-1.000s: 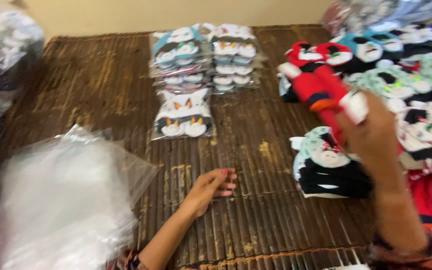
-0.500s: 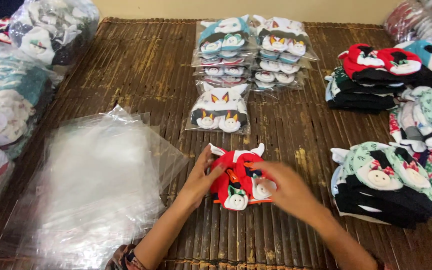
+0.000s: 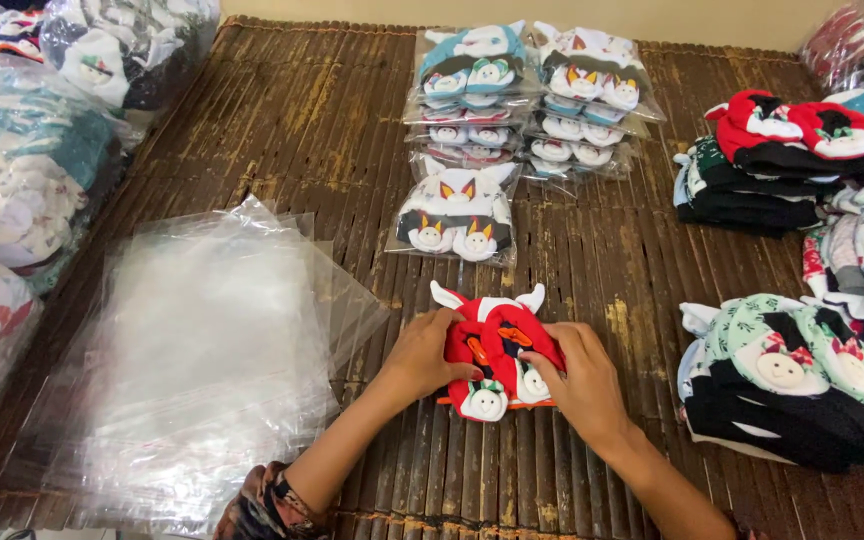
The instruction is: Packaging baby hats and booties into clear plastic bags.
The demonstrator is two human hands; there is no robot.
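A red pair of socks with white animal faces and white ears (image 3: pixel 497 345) lies on the dark bamboo mat (image 3: pixel 282 120). My left hand (image 3: pixel 420 355) presses on its left side and my right hand (image 3: pixel 577 380) grips its right side. Both hands hold the socks flat against the mat. A stack of clear plastic bags (image 3: pixel 197 340) lies just left of my left hand.
Bagged sock packs (image 3: pixel 457 210) sit behind, with two taller piles of packs (image 3: pixel 527 95) beyond them. Loose folded socks are stacked at the right (image 3: pixel 787 375) and the far right (image 3: pixel 782 150). Large filled plastic sacks (image 3: pixel 22 170) line the left edge.
My right hand brought the red socks down from the right-hand piles to the mat. My left hand moved onto them, and both hands now hold them.
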